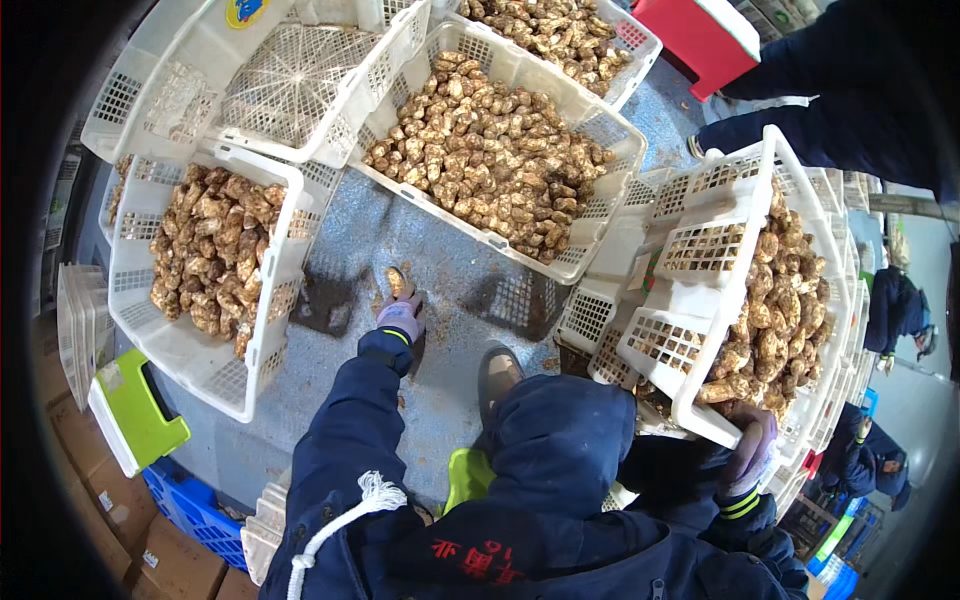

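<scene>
Head view's giving a pretty good look straight down at this one, and it's basically knobbly brown-and-cream lumps everywhere. From where I'm standing, the worker's left hand (pixel 403 312), wearing a pale purple glove, is hanging low over the blue floor (pixel 375 230) with the fingers mostly closing around a single lump (pixel 397 281) that's poking out past the fingertips. Can't tell whether that lump is touching the floor or not. Meanwhile the right hand (pixel 752 452), gloved too, is resting at the near rim of the right-hand crate (pixel 680 350), a white one that's looking slanted and holding a big heap. Its fingertips are partly hidden there, so I can't tell how far it's closing or whether it's gripping the rim or a lump. Straight ahead, beyond the left hand, a wide middle crate (pixel 610 130) is carrying a broad pile, and the left-hand crate (pixel 225 382) is holding another. Up behind that one, a white basket (pixel 300 85) is showing its mesh bottom. A lime-and-white stool (pixel 140 405) is sitting off to the left, near a blue crate (pixel 200 510), and a red-and-white stool (pixel 700 40) is sitting up top, next to somebody standing in dark trousers (pixel 800 140).
</scene>
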`<control>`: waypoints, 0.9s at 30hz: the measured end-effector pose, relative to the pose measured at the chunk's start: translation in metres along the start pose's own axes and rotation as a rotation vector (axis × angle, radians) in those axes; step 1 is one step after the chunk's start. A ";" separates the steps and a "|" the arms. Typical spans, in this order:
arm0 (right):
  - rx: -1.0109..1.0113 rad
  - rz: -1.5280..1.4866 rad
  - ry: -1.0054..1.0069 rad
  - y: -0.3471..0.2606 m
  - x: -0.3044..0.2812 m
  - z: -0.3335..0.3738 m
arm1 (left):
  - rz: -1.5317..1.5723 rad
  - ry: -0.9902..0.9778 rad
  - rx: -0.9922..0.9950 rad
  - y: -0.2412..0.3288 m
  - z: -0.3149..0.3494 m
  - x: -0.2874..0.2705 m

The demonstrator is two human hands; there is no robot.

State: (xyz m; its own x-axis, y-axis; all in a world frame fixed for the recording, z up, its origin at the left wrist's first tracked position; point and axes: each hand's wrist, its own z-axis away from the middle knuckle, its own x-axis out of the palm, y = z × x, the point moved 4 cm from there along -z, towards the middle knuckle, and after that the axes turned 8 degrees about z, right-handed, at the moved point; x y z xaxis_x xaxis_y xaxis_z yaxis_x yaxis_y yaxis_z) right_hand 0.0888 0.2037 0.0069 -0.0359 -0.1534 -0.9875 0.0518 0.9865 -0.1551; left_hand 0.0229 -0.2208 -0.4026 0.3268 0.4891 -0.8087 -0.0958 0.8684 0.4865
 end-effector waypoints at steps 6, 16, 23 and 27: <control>-0.043 0.010 0.018 0.007 0.004 0.001 | 0.276 -0.041 -0.374 0.019 -0.004 0.007; -0.143 -0.015 0.176 0.004 -0.005 0.005 | 0.561 0.161 -0.268 0.101 0.077 -0.049; -0.324 0.009 0.336 0.001 -0.002 0.010 | 0.886 0.614 0.030 0.099 0.169 -0.150; -0.231 -0.370 0.468 0.013 -0.010 0.019 | 0.914 0.681 0.121 0.160 0.227 -0.241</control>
State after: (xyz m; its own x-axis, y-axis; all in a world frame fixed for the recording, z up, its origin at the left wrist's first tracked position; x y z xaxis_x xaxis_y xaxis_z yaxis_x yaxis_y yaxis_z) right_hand 0.1085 0.2166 0.0143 -0.4450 -0.4966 -0.7453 -0.2624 0.8680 -0.4217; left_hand 0.1421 -0.2184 -0.0546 -0.3989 0.9078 -0.1296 0.0676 0.1701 0.9831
